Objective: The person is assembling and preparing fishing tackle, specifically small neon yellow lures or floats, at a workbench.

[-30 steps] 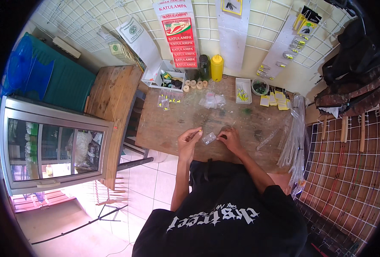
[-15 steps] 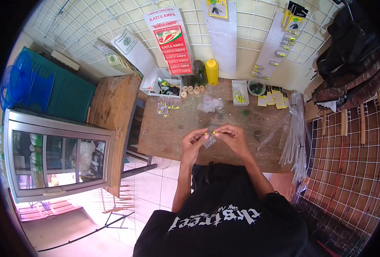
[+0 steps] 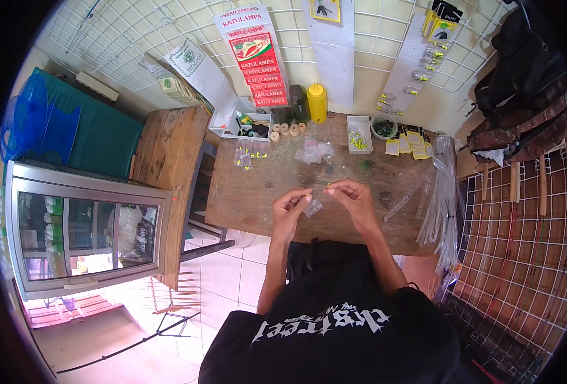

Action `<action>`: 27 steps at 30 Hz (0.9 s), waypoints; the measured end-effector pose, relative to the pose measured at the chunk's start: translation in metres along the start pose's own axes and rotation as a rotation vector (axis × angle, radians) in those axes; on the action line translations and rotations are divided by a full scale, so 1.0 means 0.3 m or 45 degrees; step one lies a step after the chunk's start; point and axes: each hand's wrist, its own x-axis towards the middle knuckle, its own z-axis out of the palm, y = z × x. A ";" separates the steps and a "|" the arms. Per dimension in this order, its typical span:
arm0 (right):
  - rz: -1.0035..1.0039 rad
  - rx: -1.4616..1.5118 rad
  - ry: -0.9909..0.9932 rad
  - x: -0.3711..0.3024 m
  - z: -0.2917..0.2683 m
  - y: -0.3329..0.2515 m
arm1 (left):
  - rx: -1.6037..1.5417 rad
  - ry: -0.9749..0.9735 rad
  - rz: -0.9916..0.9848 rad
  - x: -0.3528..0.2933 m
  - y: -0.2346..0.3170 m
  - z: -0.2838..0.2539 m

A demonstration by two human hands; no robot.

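My left hand [image 3: 291, 206] is closed in a pinch at the mouth of a small clear plastic bag [image 3: 313, 207], which hangs tilted by its fingertips above the table's front part. A little to the right, my right hand [image 3: 354, 197] pinches a small yellow-green piece [image 3: 329, 184] between thumb and finger. That piece is too small to make out fully; its colour matches the small yellow-green pieces [image 3: 358, 139] in the white tray [image 3: 359, 151] at the back. The two sets of fingertips are apart, with a narrow gap between them.
Small filled bags [image 3: 247, 155] lie back left on the wooden table [image 3: 264, 205], and empty-looking clear bags [image 3: 314, 152] lie mid-back. Behind stand wooden spools [image 3: 284, 129], a yellow bottle [image 3: 317, 104] and a tub [image 3: 384, 127]. Long plastic sleeves [image 3: 442, 198] hang over the right edge.
My right hand has drawn slightly right and up with the yellow-green piece, widening the gap between the fingertips. The clear bag stays in my left hand, its body now slightly higher and further right.
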 end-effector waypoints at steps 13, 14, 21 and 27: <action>-0.031 -0.131 -0.215 -0.001 -0.041 -0.059 | -0.593 -0.195 -0.440 0.019 -0.063 0.064; -0.031 -0.138 -0.212 -0.002 -0.043 -0.063 | -0.594 -0.198 -0.440 0.017 -0.070 0.063; -0.004 -0.211 -0.248 -0.009 -0.058 -0.083 | -0.597 -0.214 -0.430 0.014 -0.064 0.076; 0.024 -0.241 -0.335 -0.013 -0.073 -0.095 | -0.490 -0.287 -0.433 0.009 -0.060 0.073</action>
